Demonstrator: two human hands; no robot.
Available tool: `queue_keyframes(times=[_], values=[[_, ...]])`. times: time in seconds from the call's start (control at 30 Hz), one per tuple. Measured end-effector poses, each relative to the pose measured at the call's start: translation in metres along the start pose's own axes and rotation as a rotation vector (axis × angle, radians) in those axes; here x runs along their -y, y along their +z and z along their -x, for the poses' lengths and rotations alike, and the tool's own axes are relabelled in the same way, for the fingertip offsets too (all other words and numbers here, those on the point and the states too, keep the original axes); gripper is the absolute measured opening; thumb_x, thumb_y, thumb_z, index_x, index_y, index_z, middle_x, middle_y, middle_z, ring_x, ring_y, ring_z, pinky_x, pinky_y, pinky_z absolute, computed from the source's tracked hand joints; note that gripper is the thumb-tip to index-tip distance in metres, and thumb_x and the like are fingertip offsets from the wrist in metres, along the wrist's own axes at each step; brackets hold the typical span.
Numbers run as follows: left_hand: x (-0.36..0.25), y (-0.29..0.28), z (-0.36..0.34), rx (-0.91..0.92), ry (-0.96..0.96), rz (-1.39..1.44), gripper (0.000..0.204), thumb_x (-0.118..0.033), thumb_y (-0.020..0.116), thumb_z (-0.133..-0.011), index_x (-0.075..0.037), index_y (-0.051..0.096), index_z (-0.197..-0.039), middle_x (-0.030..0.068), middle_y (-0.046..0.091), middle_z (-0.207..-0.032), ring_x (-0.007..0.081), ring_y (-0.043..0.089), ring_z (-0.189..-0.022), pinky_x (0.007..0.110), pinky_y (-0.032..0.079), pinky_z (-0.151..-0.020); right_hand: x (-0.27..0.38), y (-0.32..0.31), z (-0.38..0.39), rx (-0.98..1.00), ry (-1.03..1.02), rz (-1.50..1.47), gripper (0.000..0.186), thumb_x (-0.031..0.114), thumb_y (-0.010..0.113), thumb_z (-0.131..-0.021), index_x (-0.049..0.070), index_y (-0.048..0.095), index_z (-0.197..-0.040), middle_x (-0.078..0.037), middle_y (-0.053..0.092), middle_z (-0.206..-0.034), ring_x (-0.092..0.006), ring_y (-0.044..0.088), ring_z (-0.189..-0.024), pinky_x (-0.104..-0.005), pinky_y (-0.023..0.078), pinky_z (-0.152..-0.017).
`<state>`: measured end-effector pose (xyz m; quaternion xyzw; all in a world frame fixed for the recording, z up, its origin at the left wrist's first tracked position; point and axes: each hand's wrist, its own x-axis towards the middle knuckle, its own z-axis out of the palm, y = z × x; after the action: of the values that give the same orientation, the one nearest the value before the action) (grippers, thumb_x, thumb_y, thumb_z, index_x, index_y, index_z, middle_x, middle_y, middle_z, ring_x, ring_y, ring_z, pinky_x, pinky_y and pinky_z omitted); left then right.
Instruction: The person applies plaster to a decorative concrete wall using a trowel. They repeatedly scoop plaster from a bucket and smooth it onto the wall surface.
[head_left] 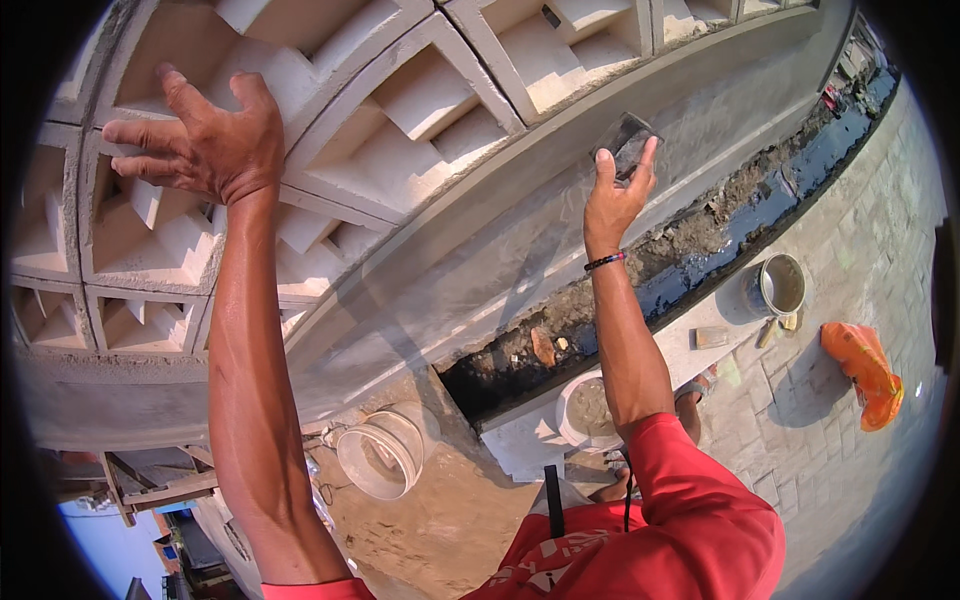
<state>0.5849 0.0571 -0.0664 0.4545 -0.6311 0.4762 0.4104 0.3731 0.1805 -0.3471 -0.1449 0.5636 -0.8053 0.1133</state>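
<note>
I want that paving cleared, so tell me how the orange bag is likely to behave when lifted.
The orange bag will probably be floppy, since its surface looks creased and crumpled. It seems unlikely to roll, given its irregular, slumped shape on the paving. Its weight is hard to judge: any contents are hidden.

Bright sunlight, shadows across the grey wall (pixel 480 262), fisheye curvature, black corners

Left hand (pixel 212 145) at pale lattice blocks (pixel 428 88), right hand (pixel 616 203) with a dark pad (pixel 631 140) at the grey wall (pixel 500 245)
</note>
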Motion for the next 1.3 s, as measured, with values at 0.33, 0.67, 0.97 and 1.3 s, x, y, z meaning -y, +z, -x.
queue_keyframes(times=[0.33,0.67,0.97,1.3], values=[[-0.006,0.005,-0.003,-0.046,0.047,-0.028,0.066,-0.051,0.056,-0.077,-0.023,0.049,-0.135,0.0406,0.006,-0.146,0.0667,0.0,-0.129,0.073,0.023,-0.095,-0.063,-0.016,0.144,0.344,0.009,0.237,0.07,0.019,0.069,-0.082,0.013,0.036,-0.144,-0.028,0.033,-0.136,-0.0415,0.036,-0.126,-0.0458,0.03,-0.105],[-0.007,0.0,-0.001,-0.101,0.045,-0.033,0.059,-0.044,0.058,-0.076,-0.019,0.054,-0.129,0.0341,0.011,-0.148,0.0603,0.003,-0.132,0.068,0.021,-0.101,0.061,-0.077,-0.03,0.246,-0.537,0.817,0.057,0.02,0.07,-0.078,0.019,0.054,-0.132,-0.026,0.043,-0.127,-0.0389,0.042,-0.117,-0.0479,0.036,-0.098],[-0.027,0.003,0.006,-0.202,-0.063,-0.059,0.063,-0.02,0.068,-0.069,-0.01,0.053,-0.129,0.0222,0.004,-0.155,0.0493,0.002,-0.139,0.062,0.015,-0.111,0.091,-0.045,-0.085,0.375,-0.677,1.154,0.048,0.034,0.067,-0.076,0.022,0.062,-0.123,-0.02,0.049,-0.124,-0.0386,0.046,-0.113,-0.0498,0.039,-0.094],[-0.025,-0.002,0.002,-0.224,-0.025,-0.077,0.065,-0.02,0.071,-0.068,-0.011,0.053,-0.13,0.0216,0.002,-0.155,0.0486,0.001,-0.139,0.062,0.014,-0.112,0.085,-0.03,-0.075,0.439,-0.669,1.165,0.047,0.038,0.067,-0.076,0.021,0.064,-0.12,-0.021,0.052,-0.117,-0.039,0.051,-0.105,-0.0501,0.042,-0.088]])
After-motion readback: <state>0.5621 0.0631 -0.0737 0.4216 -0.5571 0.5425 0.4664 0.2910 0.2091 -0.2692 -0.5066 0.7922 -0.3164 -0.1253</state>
